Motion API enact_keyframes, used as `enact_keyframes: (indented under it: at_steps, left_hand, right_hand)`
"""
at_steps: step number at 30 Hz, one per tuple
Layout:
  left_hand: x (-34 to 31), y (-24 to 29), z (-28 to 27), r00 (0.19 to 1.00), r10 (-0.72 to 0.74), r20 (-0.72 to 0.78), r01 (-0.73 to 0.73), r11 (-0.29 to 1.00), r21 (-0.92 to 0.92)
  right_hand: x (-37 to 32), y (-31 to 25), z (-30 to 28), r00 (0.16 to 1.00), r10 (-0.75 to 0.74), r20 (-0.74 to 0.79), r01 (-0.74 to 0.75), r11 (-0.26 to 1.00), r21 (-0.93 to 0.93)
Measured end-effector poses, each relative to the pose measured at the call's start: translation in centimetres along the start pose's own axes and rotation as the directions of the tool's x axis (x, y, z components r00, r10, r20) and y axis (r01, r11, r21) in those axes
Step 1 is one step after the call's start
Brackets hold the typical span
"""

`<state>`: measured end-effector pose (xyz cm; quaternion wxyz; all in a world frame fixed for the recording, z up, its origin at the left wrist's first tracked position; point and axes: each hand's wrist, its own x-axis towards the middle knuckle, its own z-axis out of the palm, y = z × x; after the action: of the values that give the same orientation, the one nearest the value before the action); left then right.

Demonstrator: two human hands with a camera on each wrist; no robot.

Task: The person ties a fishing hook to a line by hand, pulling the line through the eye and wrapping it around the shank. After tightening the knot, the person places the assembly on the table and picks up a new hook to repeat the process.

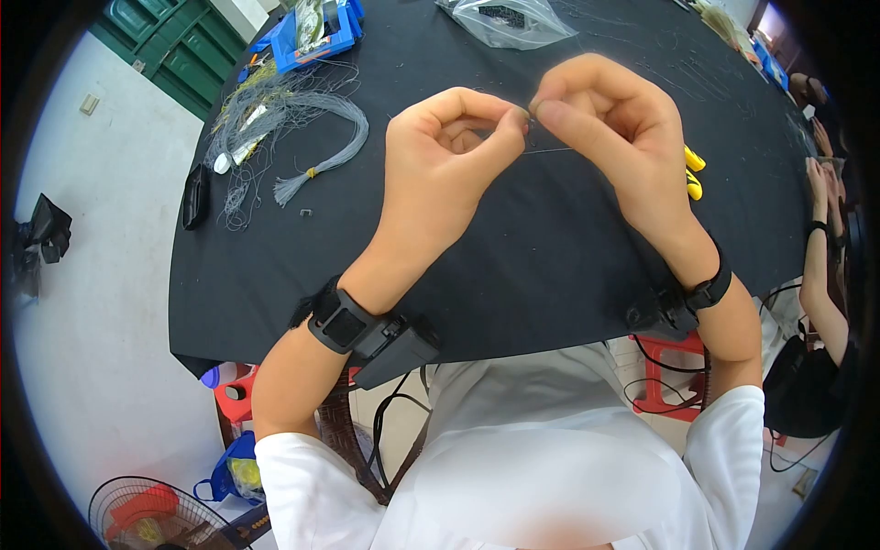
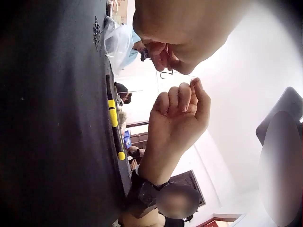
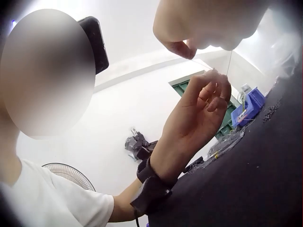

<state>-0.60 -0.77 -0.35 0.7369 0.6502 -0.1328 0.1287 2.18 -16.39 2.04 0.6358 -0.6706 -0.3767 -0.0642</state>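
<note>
Both hands are raised over the black table, their fingertips nearly meeting. My left hand (image 1: 440,156) pinches between thumb and forefinger. In the left wrist view a small dark fish hook (image 2: 163,74) sticks out from its fingertips. Opposite it, my right hand (image 1: 628,128) pinches a thin, clear fishing line (image 3: 229,62), its other fingers curled in. In the right wrist view fine strands run between the two hands. The line's end within the right fingertips is hidden.
A hank of fishing line (image 1: 353,137) lies in loose tangles at the left, near a black case (image 1: 195,197) and a blue bin (image 1: 316,41). A clear plastic bag (image 1: 509,23) sits at the back. Yellow-handled tool (image 1: 694,160) lies beyond the right wrist. Other people sit at right.
</note>
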Motion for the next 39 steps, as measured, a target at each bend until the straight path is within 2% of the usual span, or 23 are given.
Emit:
enact_keyframes:
  at_steps: [5, 8, 11, 14, 17, 20, 21, 24, 25, 28, 29, 32, 35, 38, 39]
  left_hand:
    - [-0.1, -0.2, 0.0, 0.999, 0.016, 0.049, -0.02, 0.995, 0.096]
    - [-0.2, -0.1, 0.2, 0.998, 0.029, 0.054, -0.034, 0.996, 0.077]
    - [-0.4, 0.5, 0.4, 0.995, 0.066, 0.069, -0.069, 0.997, 0.041]
    - [-0.6, 1.1, 0.1, 0.994, 0.085, 0.069, -0.088, 0.995, 0.053]
    - [-0.5, 1.0, 0.0, 0.997, 0.079, 0.016, -0.079, 0.997, 0.008]
    - [-0.4, 0.8, -0.3, 0.999, 0.038, -0.027, -0.039, 0.998, -0.052]
    - [-0.3, 0.7, -0.4, 0.998, 0.024, -0.049, -0.027, 0.999, -0.043]
    - [0.0, 0.6, -0.6, 0.996, 0.013, -0.083, -0.015, 1.0, -0.026]
    - [0.0, 0.5, -0.7, 0.996, 0.014, -0.089, -0.016, 1.0, -0.022]
    - [0.0, 0.4, -0.7, 0.994, 0.034, -0.102, -0.036, 0.999, -0.016]
    - [0.0, 0.4, -0.7, 0.994, 0.026, -0.106, -0.028, 0.999, -0.017]
    - [0.1, 0.3, -0.5, 0.993, 0.031, -0.117, -0.034, 0.999, -0.02]
    - [0.1, -0.3, -0.3, 0.993, 0.077, -0.092, -0.076, 0.997, 0.016]
    - [-0.1, -0.5, -0.2, 0.995, 0.103, -0.018, -0.1, 0.986, 0.137]
    - [-0.2, -0.5, 0.0, 0.993, 0.122, -0.012, -0.117, 0.976, 0.182]
  right_hand:
    - [0.5, 0.1, -0.7, 0.996, 0.086, -0.018, -0.086, 0.996, 0.006]
    - [0.7, 1.1, -1.0, 0.984, 0.135, -0.117, -0.135, 0.991, 0.01]
    - [0.8, 1.3, -1.5, 0.95, 0.287, -0.121, -0.277, 0.956, 0.093]
    - [0.7, 1.6, -1.1, 0.916, 0.399, -0.037, -0.378, 0.891, 0.253]
    - [0.2, 2.6, -0.5, 0.838, 0.542, 0.063, -0.521, 0.759, 0.39]
    - [-0.4, 2.7, 0.8, 0.794, 0.583, 0.173, -0.593, 0.679, 0.434]
    - [-0.6, 2.7, 1.0, 0.8, 0.572, 0.182, -0.59, 0.692, 0.416]
    - [-1.0, 2.3, 2.0, 0.873, 0.478, 0.092, -0.483, 0.825, 0.293]
    - [-1.1, 2.1, 2.1, 0.902, 0.416, 0.115, -0.43, 0.841, 0.328]
    - [-1.4, 1.9, 2.5, 0.961, 0.257, 0.101, -0.269, 0.953, 0.141]
    - [-1.4, 1.8, 2.6, 0.983, 0.163, 0.08, -0.167, 0.985, 0.048]
    - [-1.3, 0.7, 2.2, 0.997, 0.0, 0.083, 0.015, 0.982, -0.191]
    - [-0.8, 0.2, 2.0, 0.974, -0.224, 0.026, 0.22, 0.921, -0.322]
    - [-0.3, -0.6, 0.9, 0.968, -0.247, 0.053, 0.247, 0.887, -0.39]
    - [-0.3, -0.7, 0.7, 0.982, -0.189, 0.012, 0.181, 0.914, -0.363]
